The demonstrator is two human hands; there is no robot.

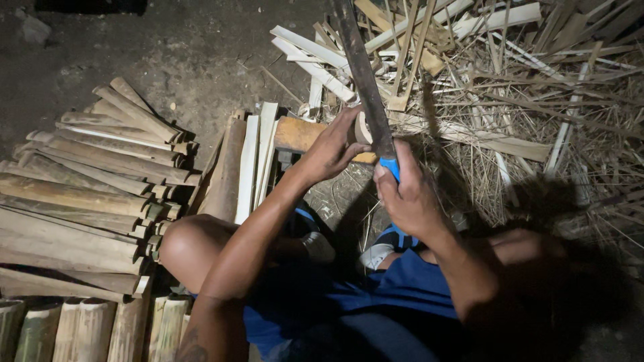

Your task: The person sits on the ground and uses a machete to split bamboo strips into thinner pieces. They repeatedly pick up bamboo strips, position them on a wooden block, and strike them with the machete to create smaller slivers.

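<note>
Landmark: wooden block (pixel 300 134), lying on the dirt floor (pixel 201 53) ahead of the person's knees.

1. Knee (pixel 191 241), bare, nearest the camera, left of the block; blue shorts (pixel 376 302) below it.
2. Bamboo poles (pixel 74 328), whole and greenish, at the bottom edge, near and left of the block.
3. Right hand (pixel 410 198), just right of and nearer than the block. Grip pressed together around the blue handle (pixel 390 166) of a blade.
4. Left hand (pixel 333 149), at the block's right end. Grip curled around a short pale bamboo piece (pixel 363 127), fingers wrapped on its side; the piece stands on the block's right end, its cut end showing.
5. Blade (pixel 362 74), long, dark and flat, rising from the handle away from the camera; its lower part lies against the bamboo piece, just right of the block.
6. Split slats (pixel 251 161), pale, lying side by side just left of the block, touching it.
7. Stacked splits (pixel 87 181), brown half-round lengths in layers, well left of the block.
8. Waste heap (pixel 510 87), strips, slivers and dry fibres, beyond and right of the block, reaching the far edge.
</note>
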